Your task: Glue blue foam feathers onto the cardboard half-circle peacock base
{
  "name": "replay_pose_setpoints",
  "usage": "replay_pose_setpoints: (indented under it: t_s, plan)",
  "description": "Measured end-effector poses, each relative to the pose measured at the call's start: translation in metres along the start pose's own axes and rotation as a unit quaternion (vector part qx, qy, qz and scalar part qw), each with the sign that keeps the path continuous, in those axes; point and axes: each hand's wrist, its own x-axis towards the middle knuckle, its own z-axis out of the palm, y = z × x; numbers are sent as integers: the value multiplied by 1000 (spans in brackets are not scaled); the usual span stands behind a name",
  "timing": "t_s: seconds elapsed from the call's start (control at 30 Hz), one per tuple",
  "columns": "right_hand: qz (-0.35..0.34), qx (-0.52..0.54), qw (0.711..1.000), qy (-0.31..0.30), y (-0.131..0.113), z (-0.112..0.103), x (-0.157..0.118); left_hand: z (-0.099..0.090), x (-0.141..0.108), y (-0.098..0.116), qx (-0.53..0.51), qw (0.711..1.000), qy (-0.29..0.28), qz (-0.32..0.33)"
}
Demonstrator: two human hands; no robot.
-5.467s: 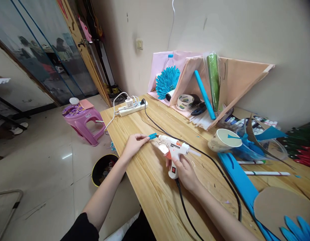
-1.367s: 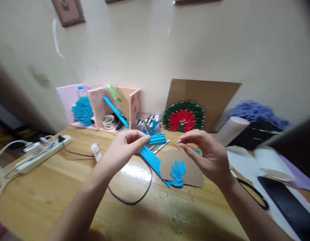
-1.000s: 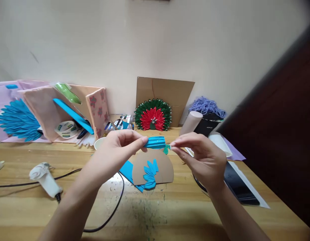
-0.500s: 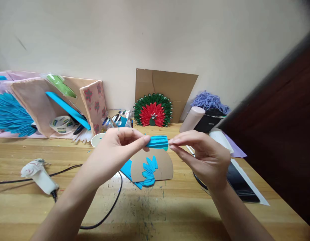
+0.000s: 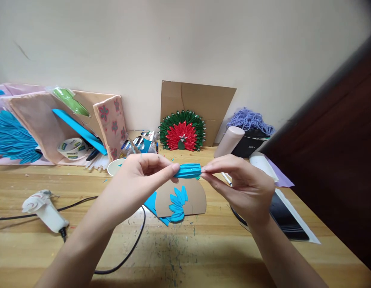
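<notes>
A short strip of blue crepe paper point(image 5: 189, 171) with lengthwise creases is stretched level between my hands, above the table. My left hand point(image 5: 152, 168) pinches its left end between thumb and fingers. At the other end, the thumb and forefinger of my right hand point(image 5: 241, 182) close on the strip's right edge. Below lies a brown cardboard piece point(image 5: 195, 204) with a rounded edge. Several blue paper petals point(image 5: 177, 205) fan out on it. More flat blue paper point(image 5: 151, 202) shows partly from under the cardboard's left side.
At the left lies a white glue gun point(image 5: 47, 212) with a black cable point(image 5: 137, 240) looping across the table. A red and green peacock craft point(image 5: 182, 132) leans on cardboard at the back. A dark phone-like slab point(image 5: 287, 218) lies right, near a pale cylinder point(image 5: 230, 141).
The blue strip has become slightly narrower and more gathered between my fingers. Both hands keep their pinch in nearly the same place; the view has shifted a little.
</notes>
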Motion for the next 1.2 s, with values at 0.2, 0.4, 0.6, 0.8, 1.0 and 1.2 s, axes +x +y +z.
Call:
replay_pose_setpoints:
  t_s: [0.2, 0.4, 0.6, 0.8, 1.0, 1.2]
  plan:
    - [11, 0, 1000, 0, 0, -1, 1, -1, 1, 1, -7, 1000, 6, -5]
    - [77, 27, 997, -12, 1, 0, 1, 0, 2, 0, -10, 1000, 0, -6]
    - [111, 48, 993, -11, 2, 4, 0, 4, 4, -2, -8, 1000, 0, -12]
    - [117, 54, 992, -10, 2, 6, 0, 5, 6, -4, -21, 1000, -7, -7]
    - [108, 39, 993, -5, 0, 6, 0, 6, 7, -3, -30, 1000, -7, -3]
    - [93, 37, 995, -4, 1, 6, 0, 6, 6, 0, -16, 1000, -10, 1]
